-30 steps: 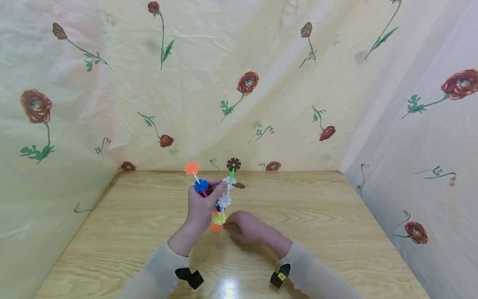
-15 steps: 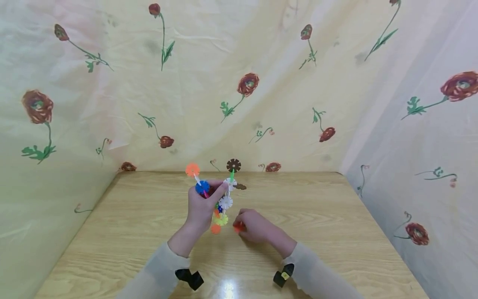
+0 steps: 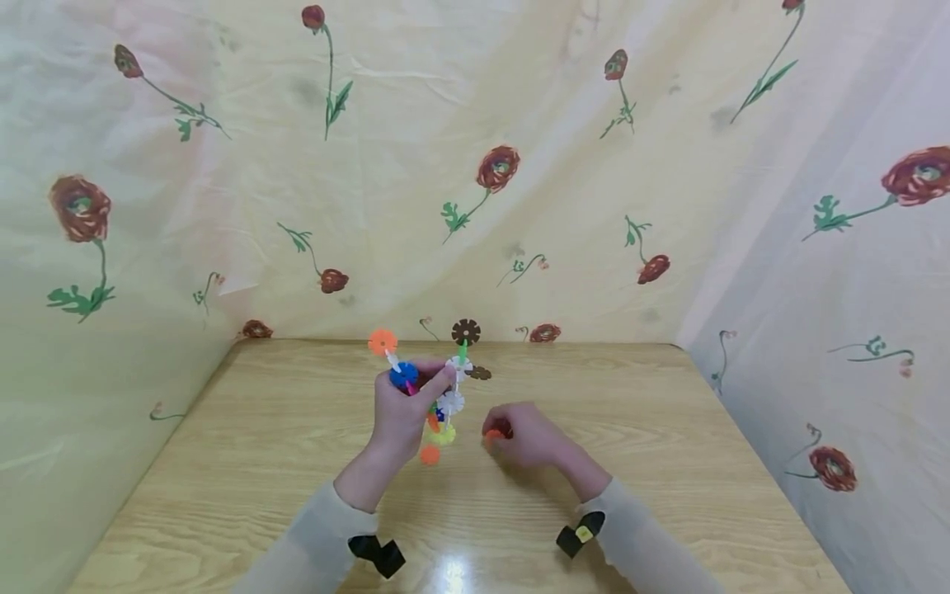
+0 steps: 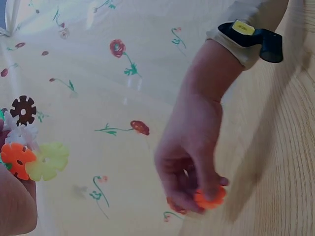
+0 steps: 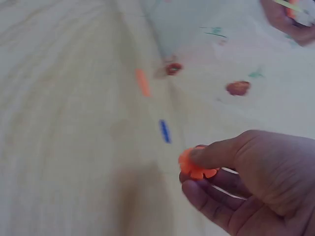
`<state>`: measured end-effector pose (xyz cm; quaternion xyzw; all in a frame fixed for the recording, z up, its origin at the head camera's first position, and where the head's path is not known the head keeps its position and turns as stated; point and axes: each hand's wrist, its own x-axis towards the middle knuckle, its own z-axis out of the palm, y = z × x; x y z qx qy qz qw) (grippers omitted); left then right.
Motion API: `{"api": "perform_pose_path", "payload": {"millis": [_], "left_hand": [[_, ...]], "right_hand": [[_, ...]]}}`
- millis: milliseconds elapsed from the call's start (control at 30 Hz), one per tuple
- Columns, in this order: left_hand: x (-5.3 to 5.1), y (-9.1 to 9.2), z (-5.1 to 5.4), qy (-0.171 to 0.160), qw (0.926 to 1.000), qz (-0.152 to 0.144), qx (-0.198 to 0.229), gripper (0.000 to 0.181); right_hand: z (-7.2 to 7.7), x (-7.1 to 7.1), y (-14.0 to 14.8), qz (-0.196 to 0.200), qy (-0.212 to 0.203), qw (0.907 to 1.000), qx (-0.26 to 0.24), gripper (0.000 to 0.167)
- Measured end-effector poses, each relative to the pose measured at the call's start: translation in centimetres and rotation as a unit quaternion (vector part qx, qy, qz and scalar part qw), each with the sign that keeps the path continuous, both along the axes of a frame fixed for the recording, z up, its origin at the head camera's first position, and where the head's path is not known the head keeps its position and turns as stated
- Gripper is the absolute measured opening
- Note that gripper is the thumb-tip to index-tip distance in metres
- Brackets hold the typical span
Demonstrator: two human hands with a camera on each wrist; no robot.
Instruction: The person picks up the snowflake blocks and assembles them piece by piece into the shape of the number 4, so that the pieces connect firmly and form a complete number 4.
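Note:
My left hand [image 3: 401,412] grips a built-up cluster of notched interlocking plastic discs. At its top stand an orange disc [image 3: 383,342], a blue disc [image 3: 404,374] and a dark brown disc [image 3: 466,332]; a yellow disc [image 4: 47,161] and white ones sit lower. To the right, just over the table, my right hand [image 3: 529,433] pinches a single orange disc [image 5: 197,164] between thumb and fingers, apart from the cluster. Palm and fingers hide part of the cluster.
On the wooden table [image 3: 297,462], a loose orange disc [image 3: 430,454] appears to lie below the cluster. The right wrist view shows a blue disc [image 5: 165,131] nearly edge-on. A flowered curtain [image 3: 401,206] encloses the back and sides.
My right hand has moved to the right and slightly away from me, drawing apart from the cluster with the orange disc. My left hand has hardly moved.

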<state>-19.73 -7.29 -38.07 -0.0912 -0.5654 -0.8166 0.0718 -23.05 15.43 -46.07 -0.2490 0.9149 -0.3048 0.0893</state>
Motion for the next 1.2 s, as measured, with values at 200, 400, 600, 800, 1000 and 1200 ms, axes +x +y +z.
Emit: {"api": "perform_pose_path", "payload": {"millis": [200,400,600,800,1000,1200], "left_hand": [[0.0,0.1,0.0,0.014,0.9999,-0.007,0.004,0.011],[0.0,0.2,0.0,0.015,0.9999,-0.007,-0.002,0.005],[0.0,0.3,0.0,0.012,0.9999,-0.01,-0.006,0.005],[0.1,0.4,0.1,0.009,0.9998,-0.011,-0.01,0.005],[0.3,0.5,0.3,0.011,0.9997,-0.01,-0.018,0.009],[0.3,0.6,0.2,0.014,0.9998,-0.009,-0.014,0.008]], "right_hand": [[3.3,-0.3,1.7,-0.065,0.042,0.9882,-0.133,0.009],[7.3,0.8,2.5,-0.107,0.034,0.9466,-0.302,0.011],[9.6,2.4,1.9,-0.08,0.043,0.9241,-0.371,0.016],[10.1,3.2,1.4,-0.051,0.047,0.9125,-0.403,0.02],[10.1,3.5,1.2,-0.029,0.058,0.9063,-0.418,0.021],[9.9,3.6,1.0,-0.014,0.067,0.9015,-0.427,0.021]]}}
